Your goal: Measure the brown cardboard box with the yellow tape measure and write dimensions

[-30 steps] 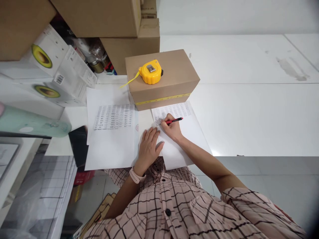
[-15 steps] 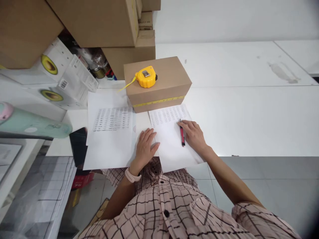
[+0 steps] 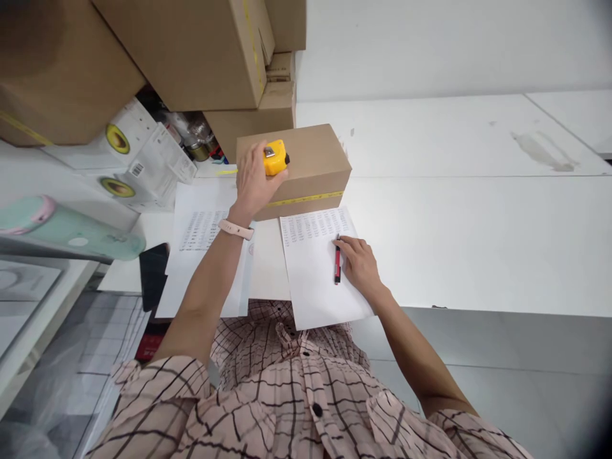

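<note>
My left hand [image 3: 255,182] is closed around a yellow tape measure [image 3: 276,159] on top of a brown cardboard box [image 3: 315,150]; a short piece of its yellow blade sticks out to the left. A strip of yellow tape runs along the box's front side. My right hand [image 3: 361,264] rests on a printed sheet [image 3: 315,293], fingertips at the tip of a red and black pen [image 3: 337,262]. The pen lies on the paper, and whether the fingers grip it is hard to see. More printed papers [image 3: 186,280] lie to the left, partly under my left forearm.
Large cardboard boxes [image 3: 191,57] are stacked at the back left, beside white boxes with avocado pictures [image 3: 138,169]. A mint green bottle [image 3: 90,229] and a black phone [image 3: 153,268] are at the left. The white table [image 3: 468,236] extends to the right.
My left hand has moved from the table by the papers up to the box and taken hold of the tape measure. My right hand stays by the pen on the sheet.
</note>
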Motion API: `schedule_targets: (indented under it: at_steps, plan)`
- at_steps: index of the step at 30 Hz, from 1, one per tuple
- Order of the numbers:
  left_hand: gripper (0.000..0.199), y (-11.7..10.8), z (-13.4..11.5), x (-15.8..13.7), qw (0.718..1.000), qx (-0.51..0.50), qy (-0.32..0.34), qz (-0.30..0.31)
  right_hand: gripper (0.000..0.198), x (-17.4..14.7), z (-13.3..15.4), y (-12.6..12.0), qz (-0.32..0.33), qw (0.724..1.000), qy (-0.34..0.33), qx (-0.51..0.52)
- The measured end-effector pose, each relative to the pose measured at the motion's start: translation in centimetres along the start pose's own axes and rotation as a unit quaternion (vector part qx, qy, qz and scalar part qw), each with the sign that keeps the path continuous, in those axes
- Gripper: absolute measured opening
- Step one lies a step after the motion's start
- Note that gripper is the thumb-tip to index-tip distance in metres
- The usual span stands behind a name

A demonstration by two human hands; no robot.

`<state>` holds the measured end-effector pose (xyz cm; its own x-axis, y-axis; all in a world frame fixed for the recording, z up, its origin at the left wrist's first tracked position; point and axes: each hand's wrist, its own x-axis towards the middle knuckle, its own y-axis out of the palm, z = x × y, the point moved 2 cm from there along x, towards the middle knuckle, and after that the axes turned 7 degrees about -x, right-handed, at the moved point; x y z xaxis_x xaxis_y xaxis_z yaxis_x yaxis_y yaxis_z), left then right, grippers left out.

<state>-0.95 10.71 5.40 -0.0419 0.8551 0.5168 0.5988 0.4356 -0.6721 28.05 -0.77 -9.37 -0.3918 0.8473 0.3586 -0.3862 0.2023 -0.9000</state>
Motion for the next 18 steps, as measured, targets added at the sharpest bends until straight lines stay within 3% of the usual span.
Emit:
schedule_targets:
  at_steps: [5, 7, 9, 11, 14, 16, 18]
  plan:
    - [0.05, -0.3, -1.1, 0.7, 0.997, -0.034, -0.06, -0.023, 0.047, 0.1, 0.4, -0.6, -0.032, 0.998, 0.021, 0.051]
    - [0.036, -1.1, -2.8, -1.1, 0.99, -0.123, -0.062, -0.019, 0.036, 0.2, 1.1, -2.1, -0.078, 0.989, 0.062, 0.111]
    - [0.026, -1.6, -5.1, -4.3, 0.963, -0.257, -0.072, 0.05, 0.028, 0.3, 1.9, -4.1, -0.099, 0.965, 0.123, 0.208]
    - [0.031, -2.0, -7.4, -8.3, 0.93, -0.327, -0.057, 0.16, 0.037, 0.6, 3.0, -6.0, -0.049, 0.919, 0.169, 0.353]
    - [0.044, -2.5, -9.5, -13.4, 0.906, -0.334, -0.055, 0.255, 0.057, 1.1, 4.9, -7.9, 0.08, 0.843, 0.166, 0.505]
    - [0.047, -2.6, -9.7, -15.5, 0.895, -0.336, -0.079, 0.283, 0.059, 1.2, 5.9, -8.3, 0.14, 0.835, 0.154, 0.509]
    - [0.047, -2.7, -9.2, -16.6, 0.883, -0.346, -0.105, 0.299, 0.058, 1.1, 6.7, -7.9, 0.172, 0.845, 0.152, 0.484]
